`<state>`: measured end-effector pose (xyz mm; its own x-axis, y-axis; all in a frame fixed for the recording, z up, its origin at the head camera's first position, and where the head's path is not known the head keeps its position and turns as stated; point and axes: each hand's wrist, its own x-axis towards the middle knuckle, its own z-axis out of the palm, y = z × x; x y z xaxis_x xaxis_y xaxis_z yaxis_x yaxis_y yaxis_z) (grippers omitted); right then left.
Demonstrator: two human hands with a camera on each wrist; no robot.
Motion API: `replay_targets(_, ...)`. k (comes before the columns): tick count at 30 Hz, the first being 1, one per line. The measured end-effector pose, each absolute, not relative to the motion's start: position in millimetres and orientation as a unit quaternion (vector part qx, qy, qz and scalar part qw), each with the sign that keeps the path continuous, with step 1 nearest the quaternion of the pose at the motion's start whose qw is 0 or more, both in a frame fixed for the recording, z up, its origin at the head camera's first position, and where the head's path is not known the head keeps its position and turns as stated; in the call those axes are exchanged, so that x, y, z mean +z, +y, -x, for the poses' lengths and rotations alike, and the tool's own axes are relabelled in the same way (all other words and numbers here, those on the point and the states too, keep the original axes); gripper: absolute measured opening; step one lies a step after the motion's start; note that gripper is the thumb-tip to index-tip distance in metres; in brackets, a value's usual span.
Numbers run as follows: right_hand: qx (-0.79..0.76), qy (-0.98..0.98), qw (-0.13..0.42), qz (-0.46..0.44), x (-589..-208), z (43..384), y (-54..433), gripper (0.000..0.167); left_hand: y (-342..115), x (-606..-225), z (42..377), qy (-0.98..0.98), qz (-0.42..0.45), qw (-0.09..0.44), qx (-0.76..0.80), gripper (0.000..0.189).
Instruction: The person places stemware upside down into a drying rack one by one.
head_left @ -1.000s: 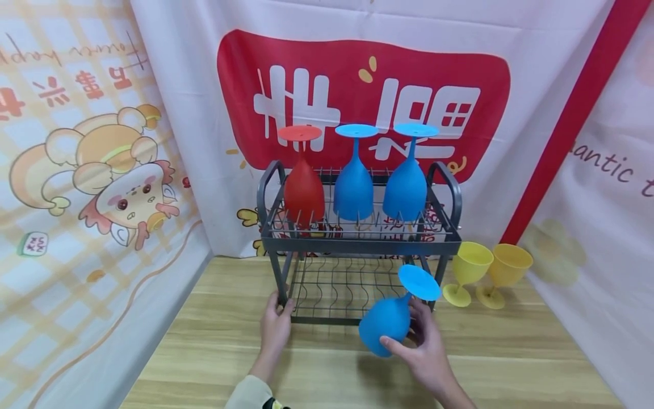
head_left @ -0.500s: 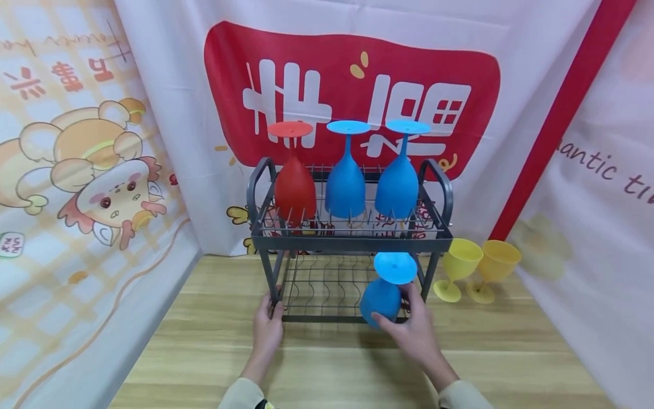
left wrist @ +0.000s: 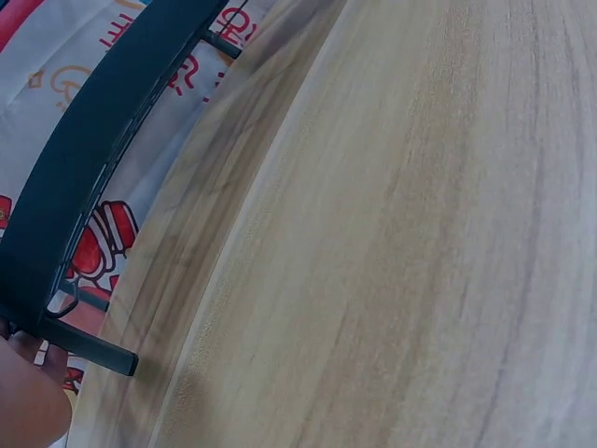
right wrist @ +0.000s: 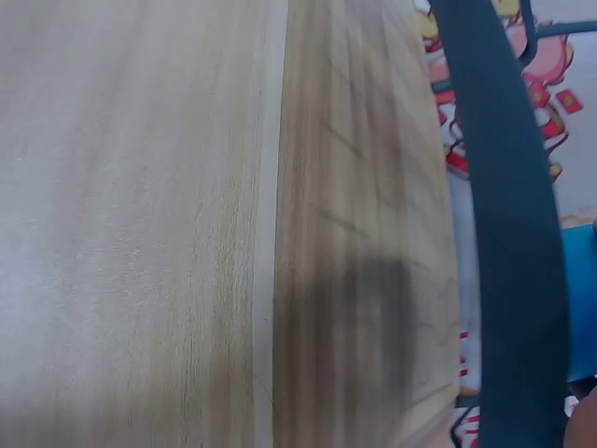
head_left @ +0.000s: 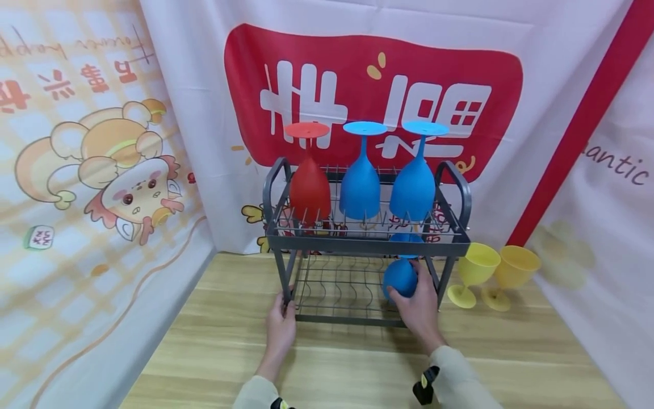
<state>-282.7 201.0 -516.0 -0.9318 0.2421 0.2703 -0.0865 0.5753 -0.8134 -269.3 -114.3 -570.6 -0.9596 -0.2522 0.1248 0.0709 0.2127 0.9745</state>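
Head view: right grip (head_left: 420, 305) clasps bulbous blue goblet (head_left: 398, 278), left grip (head_left: 281, 326) holds wire rack (head_left: 357, 246).

Bright, even light, apparently from above, picks out the flat feet (head_left: 365, 128) of the upturned blue goblets (head_left: 360, 190) and leaves soft shadows on the bench (head_left: 352, 380) in a head view that loses some fine detail. Both wrist views run dimmer and softer, wide-angle distortion bowing the dark rail (left wrist: 98, 140) into a curve. A pale sheen washes part of the wood, and a blurred shadow darkens it in the right wrist view.
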Motion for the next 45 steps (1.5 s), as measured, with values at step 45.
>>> replay_targets(45,0.444,-0.881,0.148,0.07,-522.5,240.1,211.4,0.099,-110.2,-570.9,268.7,-0.759,-0.058,0.131,-0.635,0.045)
